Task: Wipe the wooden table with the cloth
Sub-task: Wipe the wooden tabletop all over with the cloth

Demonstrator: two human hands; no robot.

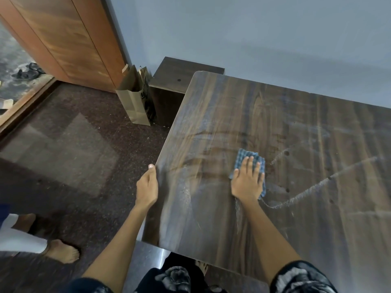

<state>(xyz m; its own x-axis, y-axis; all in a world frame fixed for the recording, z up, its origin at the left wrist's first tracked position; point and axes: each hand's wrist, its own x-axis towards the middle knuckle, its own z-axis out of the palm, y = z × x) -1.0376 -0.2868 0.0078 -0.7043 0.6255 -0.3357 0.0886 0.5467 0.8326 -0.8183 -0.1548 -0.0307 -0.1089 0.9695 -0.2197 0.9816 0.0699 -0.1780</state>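
The right hand (pixel 248 180) presses flat, fingers spread, on the checked cloth (pixel 251 166) at the counter's (pixel 275 123) centre; the left hand (pixel 147 187) grips its nine-o'clock edge.

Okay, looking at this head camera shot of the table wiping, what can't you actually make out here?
Head view, the only one:
- Wooden table: its right side runs off the frame edge.
- Cloth: mostly covered by the right hand pressing flat on it.
- Left hand: fingers hidden under the table's left edge; only the thumb shows.
- Paper bag: contents not visible.
- Dark items on the floor, top left: too small to identify.
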